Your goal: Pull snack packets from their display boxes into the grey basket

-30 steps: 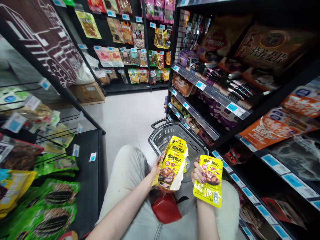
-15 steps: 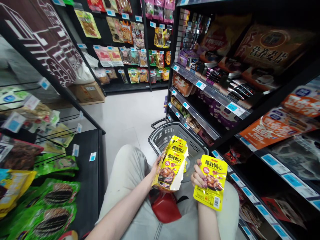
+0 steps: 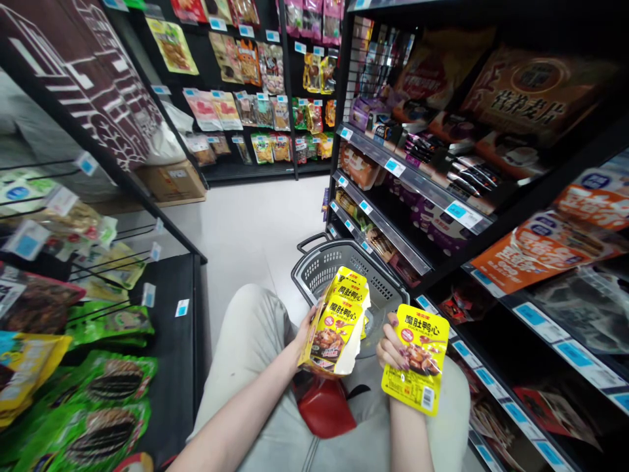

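My left hand [image 3: 303, 334] is closed on the side of a yellow display box [image 3: 334, 337] printed with duck heart lettering. Inside the box stand yellow packets, their tops showing behind its torn-edged front. In my right hand [image 3: 392, 347] is a single yellow duck heart packet [image 3: 417, 357], its printed front facing me and its barcode at the lower corner. The fingers wrap over the packet's left edge. Both hands are above my lap, with the box and the packet apart. Beyond them a grey shopping basket [image 3: 314, 262] stands on the floor, partly hidden by the box.
Shelves of packaged food [image 3: 457, 213] rise close on my right. At my left is a black rack [image 3: 171, 347] with green snack bags [image 3: 113, 380]. Hanging snack packets [image 3: 201, 108] line the far wall, with a cardboard box [image 3: 170, 182] on the floor nearby. A red item [image 3: 327, 410] is at my lap.
The packet in my right hand has shifted very slightly to the right. My left hand and the display box look the same.
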`<state>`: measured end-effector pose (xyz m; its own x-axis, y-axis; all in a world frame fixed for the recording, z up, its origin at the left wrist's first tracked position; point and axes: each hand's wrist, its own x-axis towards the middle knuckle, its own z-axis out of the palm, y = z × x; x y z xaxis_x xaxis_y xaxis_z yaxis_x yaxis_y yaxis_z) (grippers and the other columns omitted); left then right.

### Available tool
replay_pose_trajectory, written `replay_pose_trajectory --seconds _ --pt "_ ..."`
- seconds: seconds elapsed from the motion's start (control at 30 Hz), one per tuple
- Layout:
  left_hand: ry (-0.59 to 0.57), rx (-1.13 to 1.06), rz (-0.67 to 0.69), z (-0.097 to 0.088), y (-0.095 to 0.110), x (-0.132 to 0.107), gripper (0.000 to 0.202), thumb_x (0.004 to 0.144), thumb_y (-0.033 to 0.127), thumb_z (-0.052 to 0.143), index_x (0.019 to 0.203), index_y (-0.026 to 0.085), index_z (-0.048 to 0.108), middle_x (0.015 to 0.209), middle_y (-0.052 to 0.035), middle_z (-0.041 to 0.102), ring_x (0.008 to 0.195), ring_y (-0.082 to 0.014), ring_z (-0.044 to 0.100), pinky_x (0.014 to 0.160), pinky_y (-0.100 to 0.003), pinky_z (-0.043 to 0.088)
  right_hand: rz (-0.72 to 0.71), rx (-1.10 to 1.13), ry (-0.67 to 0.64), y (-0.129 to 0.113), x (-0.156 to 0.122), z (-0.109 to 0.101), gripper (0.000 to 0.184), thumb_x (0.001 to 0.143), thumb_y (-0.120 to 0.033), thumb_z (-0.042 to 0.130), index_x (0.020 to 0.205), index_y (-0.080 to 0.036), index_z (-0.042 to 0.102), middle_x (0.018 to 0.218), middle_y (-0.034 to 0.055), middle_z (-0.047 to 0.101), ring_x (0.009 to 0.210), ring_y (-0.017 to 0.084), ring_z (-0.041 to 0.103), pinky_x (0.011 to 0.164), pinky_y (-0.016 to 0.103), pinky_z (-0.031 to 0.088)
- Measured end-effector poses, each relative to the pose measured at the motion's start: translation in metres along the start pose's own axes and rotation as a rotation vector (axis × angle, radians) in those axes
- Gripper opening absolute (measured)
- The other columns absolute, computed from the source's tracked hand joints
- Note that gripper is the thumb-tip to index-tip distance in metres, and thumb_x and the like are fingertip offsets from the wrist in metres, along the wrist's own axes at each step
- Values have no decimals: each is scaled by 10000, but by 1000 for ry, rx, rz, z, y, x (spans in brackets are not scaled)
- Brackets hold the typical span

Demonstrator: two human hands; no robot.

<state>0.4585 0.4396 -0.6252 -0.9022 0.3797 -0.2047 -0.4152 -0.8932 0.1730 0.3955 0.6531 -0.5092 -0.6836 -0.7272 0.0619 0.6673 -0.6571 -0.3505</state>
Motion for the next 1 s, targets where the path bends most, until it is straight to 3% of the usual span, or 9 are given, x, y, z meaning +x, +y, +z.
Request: replay_pose_trajectory --seconds 0.13,0.2,0.27,0.37,0.47,0.57,0.7,1.0 --pt "28 17 0 1 0 0 779 854 658 435 1379 88 512 1240 -180 657 1187 -335 600 1097 -508 345 -29 -110 89 0 -2 2 332 729 -517 712 861 -254 559 499 -132 322 282 11 70 267 167 95" --pt "42 30 -10 2 0 -1 791 848 680 421 1370 94 523 1241 -181 656 1187 -339 599 1090 -516 349 -93 -194 181 0 -1 6 429 640 -556 751 887 -249 581 531 -118 368 314 16 115 291 179 145" --pt "54 39 -19 3 0 -1 803 841 699 413 1355 95 538 1229 -183 662 1182 -343 600 1080 -522 357 -157 -318 324 -2 1 9 474 576 -541 784 894 -238 603 563 -96 422 347 30 209 321 190 216" --pt "56 39 -11 4 1 -1 790 842 697 413 1337 97 557 1202 -180 676 1173 -342 605 1073 -519 365 -263 -547 608 -9 5 5 342 612 -430 771 824 -220 603 574 -73 488 410 68 392 392 211 350" --pt "41 30 7 4 0 -1 764 855 675 407 1337 102 557 1194 -173 681 1172 -338 606 1072 -517 369 -478 -701 874 -20 6 -10 326 569 -380 773 758 -199 579 635 -46 592 548 110 560 514 238 469" --pt "19 27 -12 4 0 0 780 854 679 398 1351 96 543 1208 -178 673 1178 -344 602 1070 -521 369 -539 -767 1047 -30 3 -25 396 489 -389 801 734 -190 561 621 -43 624 527 114 572 481 220 444" --pt "5 36 -21 4 0 0 806 850 691 390 1372 91 520 1224 -186 664 1176 -352 602 1066 -532 368 -464 -786 1107 -37 -1 -36 456 420 -403 817 706 -195 530 511 -69 569 385 82 450 369 189 292" --pt "31 21 7 -2 2 2 746 869 663 387 1350 117 549 1210 -151 679 1177 -319 607 1089 -484 362 -411 -877 1074 -31 0 -34 445 474 -441 797 735 -206 524 550 -54 609 470 147 570 485 275 481"
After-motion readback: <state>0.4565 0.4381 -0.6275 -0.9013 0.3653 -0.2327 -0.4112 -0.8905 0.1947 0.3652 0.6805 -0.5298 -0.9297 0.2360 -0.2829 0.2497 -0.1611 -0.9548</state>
